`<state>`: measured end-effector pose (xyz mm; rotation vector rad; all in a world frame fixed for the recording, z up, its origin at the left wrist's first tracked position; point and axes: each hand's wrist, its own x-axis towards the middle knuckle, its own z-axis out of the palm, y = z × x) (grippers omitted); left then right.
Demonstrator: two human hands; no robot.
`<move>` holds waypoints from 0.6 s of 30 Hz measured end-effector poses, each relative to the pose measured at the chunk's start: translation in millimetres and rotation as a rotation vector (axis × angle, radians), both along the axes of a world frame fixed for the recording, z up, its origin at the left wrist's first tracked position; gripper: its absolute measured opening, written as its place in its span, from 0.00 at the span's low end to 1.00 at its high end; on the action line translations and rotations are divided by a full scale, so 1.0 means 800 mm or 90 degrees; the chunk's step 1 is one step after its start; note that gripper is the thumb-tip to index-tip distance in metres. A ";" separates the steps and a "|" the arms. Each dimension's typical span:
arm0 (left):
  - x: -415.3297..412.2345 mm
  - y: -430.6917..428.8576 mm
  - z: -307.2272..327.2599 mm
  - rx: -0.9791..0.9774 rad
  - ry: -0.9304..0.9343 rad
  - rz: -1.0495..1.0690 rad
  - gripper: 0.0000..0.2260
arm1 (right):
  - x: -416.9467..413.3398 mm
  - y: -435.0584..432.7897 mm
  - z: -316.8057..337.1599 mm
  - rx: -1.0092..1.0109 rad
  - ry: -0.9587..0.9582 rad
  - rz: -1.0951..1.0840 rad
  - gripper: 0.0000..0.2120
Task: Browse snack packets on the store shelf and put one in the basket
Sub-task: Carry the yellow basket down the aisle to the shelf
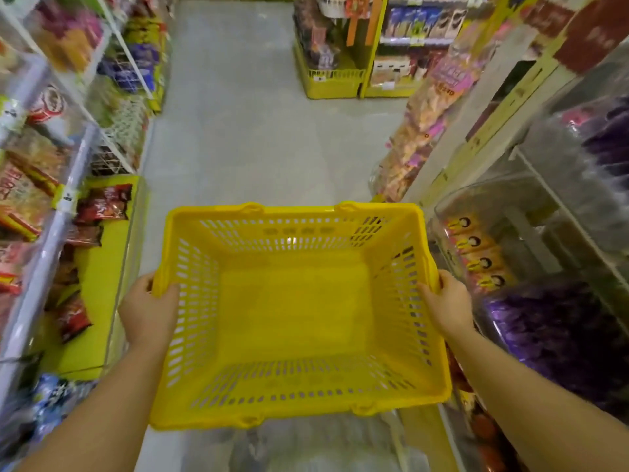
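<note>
Between snack shelves | empty basket point(299, 311) gripped level by left hand point(148, 310) and right hand point(446, 303), mouth upward for packets

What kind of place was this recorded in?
A shop aisle, likely a snack or grocery store: shelves of snack packets line both sides, and the left hand and right hand hold an empty yellow basket.

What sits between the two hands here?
In the head view, the empty yellow basket: the left hand grips its left rim, the right hand its right rim.
</note>
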<state>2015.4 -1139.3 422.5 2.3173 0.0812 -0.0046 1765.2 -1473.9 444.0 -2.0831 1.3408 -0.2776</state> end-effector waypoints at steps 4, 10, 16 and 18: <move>-0.018 -0.036 -0.045 0.031 0.014 0.075 0.10 | 0.026 -0.060 -0.042 0.039 0.030 0.048 0.11; -0.036 -0.070 -0.156 0.052 0.025 0.112 0.13 | 0.044 -0.107 -0.163 0.044 0.105 0.082 0.11; -0.045 -0.076 -0.342 0.014 0.068 0.106 0.12 | 0.032 -0.107 -0.368 0.019 0.159 0.062 0.12; -0.043 -0.080 -0.411 0.008 0.080 0.094 0.12 | 0.027 -0.105 -0.438 0.006 0.176 0.052 0.13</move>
